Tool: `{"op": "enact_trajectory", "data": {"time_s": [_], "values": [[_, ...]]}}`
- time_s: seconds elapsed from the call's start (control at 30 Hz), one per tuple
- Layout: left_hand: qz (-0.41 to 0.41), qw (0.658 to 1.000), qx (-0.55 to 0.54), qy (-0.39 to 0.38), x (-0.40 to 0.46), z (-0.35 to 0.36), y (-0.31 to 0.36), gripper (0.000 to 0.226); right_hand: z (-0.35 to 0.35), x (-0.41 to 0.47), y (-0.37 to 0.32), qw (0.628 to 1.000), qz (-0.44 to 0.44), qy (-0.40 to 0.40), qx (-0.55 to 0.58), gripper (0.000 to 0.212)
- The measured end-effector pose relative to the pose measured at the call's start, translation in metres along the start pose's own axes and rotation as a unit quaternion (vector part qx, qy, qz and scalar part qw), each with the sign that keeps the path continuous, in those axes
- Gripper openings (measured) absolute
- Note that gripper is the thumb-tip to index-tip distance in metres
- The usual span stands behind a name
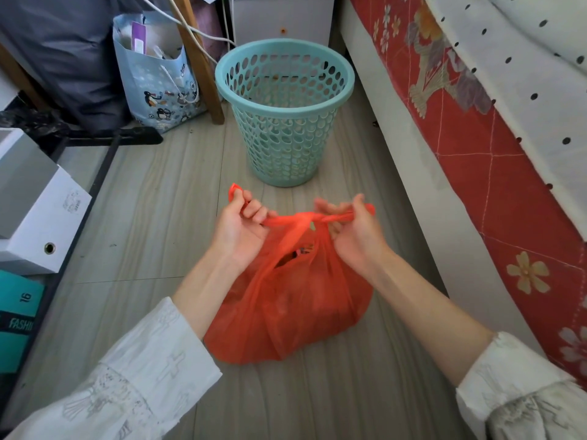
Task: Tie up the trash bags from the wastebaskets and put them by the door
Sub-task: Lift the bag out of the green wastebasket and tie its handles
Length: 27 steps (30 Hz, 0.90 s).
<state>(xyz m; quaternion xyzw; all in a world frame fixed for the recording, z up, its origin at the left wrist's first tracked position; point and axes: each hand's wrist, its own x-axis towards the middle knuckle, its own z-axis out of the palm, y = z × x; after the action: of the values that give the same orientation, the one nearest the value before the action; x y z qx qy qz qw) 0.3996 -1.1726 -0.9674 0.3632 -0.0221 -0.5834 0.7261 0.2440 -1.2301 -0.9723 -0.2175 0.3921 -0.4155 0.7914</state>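
An orange plastic trash bag (pixel 286 306) sits on the wood-look floor in the middle of the view, bulging with rubbish. Its two handles cross in a knot at the top. My left hand (pixel 241 230) grips the left handle, whose end sticks up past my fingers. My right hand (pixel 352 230) pinches the right handle and holds it out to the right. A gap below the knot shows some of the contents. Behind the bag stands a teal perforated wastebasket (pixel 285 100), upright and with no bag in it.
A bed with a red floral cover (pixel 495 173) runs along the right. White boxes (pixel 35 198) and teal books lie at the left. A blue penguin-print paper bag (pixel 158 81) and a wooden leg (pixel 203 65) stand behind the basket, left. No door shows.
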Motion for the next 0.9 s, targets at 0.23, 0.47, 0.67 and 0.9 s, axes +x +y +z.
{"op": "enact_trajectory", "data": {"time_s": [0.23,0.47,0.67,0.9], "values": [[0.117,0.942,0.303,0.08,-0.001,-0.045,0.005,0.035,-0.036,0.004,-0.009,0.99,0.012,0.134,-0.036,0.068],[0.153,0.84,0.499,0.148,0.009,-0.111,0.001,0.033,-0.085,0.009,-0.003,0.897,-0.074,0.221,-0.375,0.052],[0.151,0.777,0.582,0.185,0.005,-0.128,0.003,0.031,-0.112,0.014,-0.004,0.873,-0.06,0.251,-0.413,0.053],[0.135,0.928,0.32,0.138,0.006,-0.093,0.021,0.033,-0.095,0.01,-0.021,0.933,-0.066,0.206,-0.289,0.052]]}}
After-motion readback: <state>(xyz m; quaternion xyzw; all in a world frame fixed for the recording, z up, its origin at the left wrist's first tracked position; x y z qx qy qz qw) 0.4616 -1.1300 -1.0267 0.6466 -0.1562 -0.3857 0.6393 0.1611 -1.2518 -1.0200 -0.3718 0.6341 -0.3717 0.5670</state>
